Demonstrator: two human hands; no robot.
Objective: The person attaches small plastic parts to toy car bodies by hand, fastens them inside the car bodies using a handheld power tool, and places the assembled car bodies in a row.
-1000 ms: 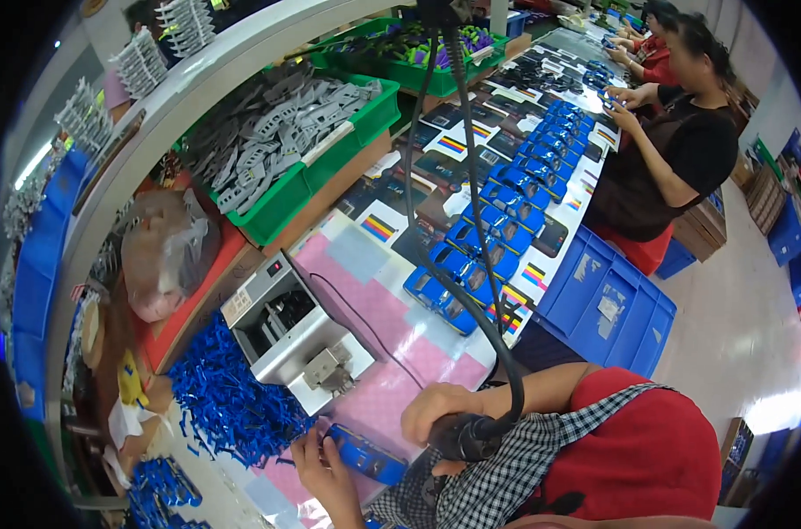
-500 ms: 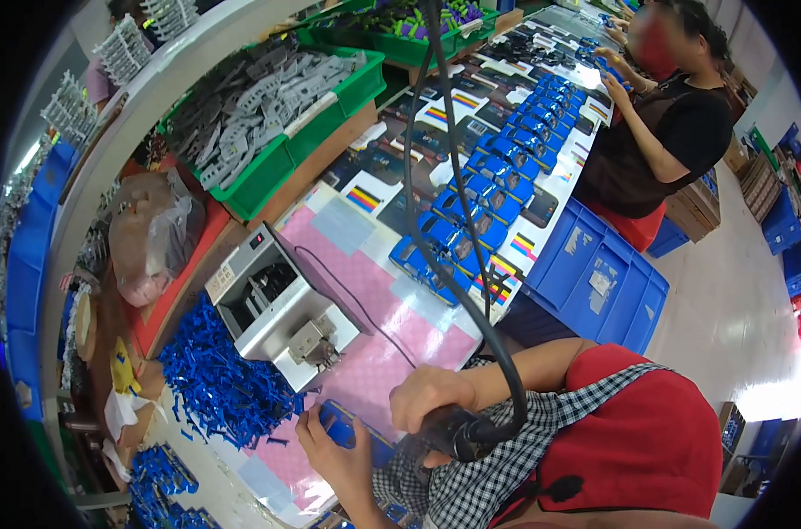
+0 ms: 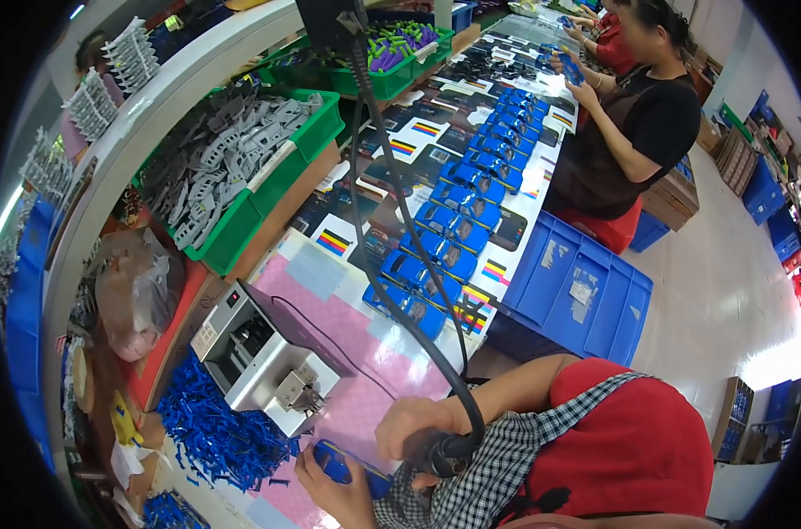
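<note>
Both hands were closed: the left hand gripped the left end of a blue car body, and the right hand was wrapped around a black corded tool. The car body was at the near side of the worktop, right of a heap of blue parts. The tool's tip was hidden. In this inspector's judgement, sound work required a steady body and fingers clear of the tip.

Workbench: lined-up blue cars, silver machine, heaped blue strips.
</note>
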